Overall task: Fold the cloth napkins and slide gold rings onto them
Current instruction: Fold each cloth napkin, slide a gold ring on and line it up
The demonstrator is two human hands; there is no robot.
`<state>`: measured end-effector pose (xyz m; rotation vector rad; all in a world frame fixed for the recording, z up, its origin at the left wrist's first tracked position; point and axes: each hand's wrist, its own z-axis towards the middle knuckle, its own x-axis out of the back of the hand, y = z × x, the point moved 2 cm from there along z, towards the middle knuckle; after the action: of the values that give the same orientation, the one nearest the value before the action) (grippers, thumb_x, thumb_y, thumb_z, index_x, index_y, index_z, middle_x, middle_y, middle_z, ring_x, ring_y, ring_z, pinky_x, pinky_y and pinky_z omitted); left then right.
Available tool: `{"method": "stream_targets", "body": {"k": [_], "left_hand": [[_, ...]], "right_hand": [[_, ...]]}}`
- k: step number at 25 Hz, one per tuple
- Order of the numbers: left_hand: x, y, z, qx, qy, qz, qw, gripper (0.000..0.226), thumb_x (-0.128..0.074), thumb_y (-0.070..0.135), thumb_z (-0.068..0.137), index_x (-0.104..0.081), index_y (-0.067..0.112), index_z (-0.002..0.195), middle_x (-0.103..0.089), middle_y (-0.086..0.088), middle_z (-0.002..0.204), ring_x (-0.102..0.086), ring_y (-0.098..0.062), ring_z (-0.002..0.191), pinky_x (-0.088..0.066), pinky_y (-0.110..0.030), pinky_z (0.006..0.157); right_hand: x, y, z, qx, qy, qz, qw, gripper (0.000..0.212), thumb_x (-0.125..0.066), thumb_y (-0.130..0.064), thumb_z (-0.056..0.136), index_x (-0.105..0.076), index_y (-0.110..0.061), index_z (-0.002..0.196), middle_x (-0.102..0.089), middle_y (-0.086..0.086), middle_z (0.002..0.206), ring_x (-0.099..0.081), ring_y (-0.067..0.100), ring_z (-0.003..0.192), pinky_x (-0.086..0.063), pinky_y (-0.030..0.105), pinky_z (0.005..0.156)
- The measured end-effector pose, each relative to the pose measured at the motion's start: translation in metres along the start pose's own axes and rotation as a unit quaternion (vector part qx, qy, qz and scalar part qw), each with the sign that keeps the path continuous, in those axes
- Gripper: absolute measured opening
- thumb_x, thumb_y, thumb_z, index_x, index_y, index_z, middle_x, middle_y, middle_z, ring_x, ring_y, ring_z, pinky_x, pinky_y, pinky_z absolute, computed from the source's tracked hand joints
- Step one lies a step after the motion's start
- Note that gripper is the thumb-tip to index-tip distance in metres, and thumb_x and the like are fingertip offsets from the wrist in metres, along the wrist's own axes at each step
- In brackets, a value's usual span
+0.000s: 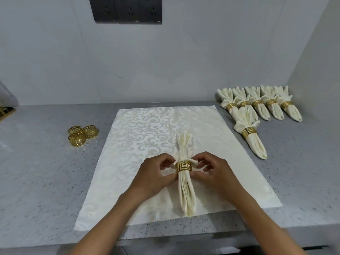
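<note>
This is looking like a home kitchen or a dining-prep corner. A speckled grey stone countertop (36, 181) is running along plain pale wall panels, which are meeting in a corner at the counter's far right. A black bank of wall sockets (127, 10) is sitting high above the countertop's back edge, as over a kitchen worktop.

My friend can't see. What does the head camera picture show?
Two hands, left hand and right hand, pinch a folded cream napkin at its gold ring, on a patterned cloth. Six finished napkins lie at right; three spare rings sit at left.
</note>
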<state>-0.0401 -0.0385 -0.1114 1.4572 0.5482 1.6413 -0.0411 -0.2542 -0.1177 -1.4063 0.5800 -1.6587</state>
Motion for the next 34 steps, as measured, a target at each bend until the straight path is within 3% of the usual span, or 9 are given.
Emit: {"method": "stream_targets", "body": {"k": [6, 10, 15, 18, 21, 23, 25, 29, 34], "left_hand": [[-0.016, 0.016, -0.017, 0.038, 0.098, -0.030, 0.994, 0.030, -0.079, 0.020, 0.082, -0.072, 0.048, 0.091, -0.064, 0.039, 0.075, -0.065, 0.013, 0.084, -0.052, -0.010, 0.076], [-0.021, 0.023, -0.023, 0.055, 0.122, -0.059, 0.989, 0.040, -0.076, 0.017, 0.084, -0.066, 0.055, 0.082, -0.066, 0.035, 0.072, -0.068, 0.007, 0.077, -0.056, -0.017, 0.073], [-0.025, 0.024, -0.023, 0.050, 0.142, -0.049, 0.987, 0.017, -0.077, 0.018, 0.084, -0.077, 0.035, 0.090, -0.065, 0.035, 0.068, -0.067, 0.007, 0.072, -0.057, -0.022, 0.072], [-0.009, 0.020, -0.017, 0.051, 0.109, -0.034, 0.992, 0.012, -0.077, 0.025, 0.082, -0.079, 0.028, 0.093, -0.072, 0.024, 0.081, -0.067, 0.006, 0.080, -0.055, -0.016, 0.075], [0.017, 0.016, 0.010, 0.033, 0.119, -0.020, 0.992, 0.021, -0.065, 0.016, 0.090, -0.073, 0.023, 0.109, -0.072, 0.015, 0.102, -0.067, -0.003, 0.094, -0.053, -0.022, 0.084], [0.026, 0.019, 0.042, 0.019, 0.075, 0.061, 0.995, 0.044, -0.052, 0.004, 0.092, -0.059, 0.026, 0.130, -0.063, 0.009, 0.128, -0.059, -0.010, 0.114, -0.048, -0.028, 0.098], [0.021, 0.024, 0.068, 0.007, -0.005, 0.142, 0.990, 0.058, -0.051, 0.000, 0.089, -0.046, 0.031, 0.138, -0.055, 0.007, 0.136, -0.053, -0.015, 0.123, -0.043, -0.028, 0.100], [0.021, 0.020, 0.075, -0.038, -0.005, 0.196, 0.980, 0.041, -0.064, 0.013, 0.084, -0.051, 0.033, 0.118, -0.068, 0.010, 0.106, -0.063, -0.014, 0.098, -0.051, -0.031, 0.082], [0.033, 0.014, 0.051, -0.078, 0.051, 0.156, 0.983, 0.026, -0.075, 0.020, 0.082, -0.064, 0.030, 0.103, -0.071, 0.014, 0.089, -0.065, -0.004, 0.082, -0.052, -0.030, 0.080]], "right_hand": [[-0.021, -0.009, -0.018, 0.024, 0.152, -0.068, 0.986, 0.013, -0.080, -0.021, 0.081, -0.078, -0.022, 0.094, -0.073, -0.013, 0.087, -0.066, 0.003, 0.083, -0.053, 0.026, 0.075], [-0.025, -0.013, -0.023, 0.015, 0.169, -0.058, 0.984, 0.005, -0.078, -0.018, 0.083, -0.073, -0.018, 0.082, -0.068, -0.013, 0.077, -0.064, 0.003, 0.074, -0.052, 0.021, 0.067], [-0.023, -0.014, -0.020, 0.000, 0.149, -0.048, 0.988, 0.014, -0.079, -0.018, 0.081, -0.067, -0.019, 0.075, -0.063, -0.012, 0.069, -0.061, 0.009, 0.068, -0.050, 0.030, 0.062], [-0.001, -0.017, -0.014, 0.001, 0.087, -0.034, 0.996, 0.004, -0.075, -0.021, 0.084, -0.073, -0.023, 0.087, -0.070, -0.016, 0.081, -0.065, 0.002, 0.078, -0.055, 0.030, 0.073], [0.032, -0.015, 0.012, -0.021, 0.085, -0.011, 0.996, 0.026, -0.060, -0.018, 0.096, -0.064, -0.030, 0.119, -0.069, -0.015, 0.105, -0.065, 0.002, 0.090, -0.056, 0.034, 0.084], [0.038, -0.017, 0.040, 0.002, 0.048, -0.091, 0.995, 0.049, -0.050, -0.012, 0.098, -0.044, -0.037, 0.140, -0.063, -0.010, 0.125, -0.063, 0.009, 0.101, -0.053, 0.036, 0.091], [0.029, -0.024, 0.063, 0.040, -0.016, -0.188, 0.981, 0.057, -0.050, -0.011, 0.097, -0.038, -0.039, 0.145, -0.059, -0.009, 0.133, -0.060, 0.015, 0.110, -0.049, 0.034, 0.095], [0.023, -0.032, 0.077, 0.114, -0.010, -0.301, 0.947, 0.021, -0.056, -0.030, 0.097, -0.065, -0.027, 0.115, -0.072, -0.004, 0.102, -0.065, 0.021, 0.091, -0.051, 0.035, 0.076], [0.029, -0.021, 0.067, 0.108, 0.046, -0.295, 0.948, 0.011, -0.061, -0.029, 0.094, -0.070, -0.023, 0.096, -0.071, -0.002, 0.082, -0.063, 0.022, 0.075, -0.050, 0.037, 0.065]]}}
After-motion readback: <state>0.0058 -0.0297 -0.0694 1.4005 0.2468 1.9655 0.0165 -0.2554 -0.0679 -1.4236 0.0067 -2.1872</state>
